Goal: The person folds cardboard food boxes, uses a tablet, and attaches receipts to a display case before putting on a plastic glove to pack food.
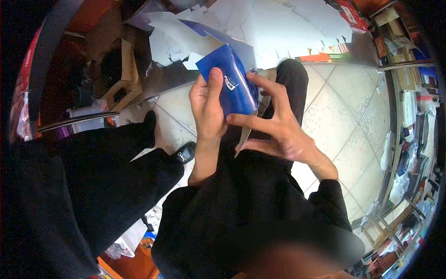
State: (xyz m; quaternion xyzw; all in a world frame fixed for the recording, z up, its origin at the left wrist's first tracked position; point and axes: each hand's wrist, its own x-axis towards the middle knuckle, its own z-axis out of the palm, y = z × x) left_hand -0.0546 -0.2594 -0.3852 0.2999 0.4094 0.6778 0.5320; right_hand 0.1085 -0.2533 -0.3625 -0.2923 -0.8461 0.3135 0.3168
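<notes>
Seemingly midway through shaping it, the person holds a blue carton (231,83) up in front of the knees, above the tiled floor (344,121). The left hand (206,104) is wrapped around the carton's left edge, thumb laid flat up its blue face, gripping it firmly. The right hand (278,125) is spread wide, not closed on anything: its forefinger presses sideways against the lower edge of the carton while the other fingers fan out beside it. A pale flap (244,135) hangs loose below the blue panel, so, to my judgement, the body is partly formed but at least this end is not yet tucked shut. Just beyond the carton lies a heap of flat white card blanks (260,28), which suggests many pieces wait unfolded. A brown cardboard box (121,74) stands to the left on the floor; no finished cartons can be made out.
</notes>
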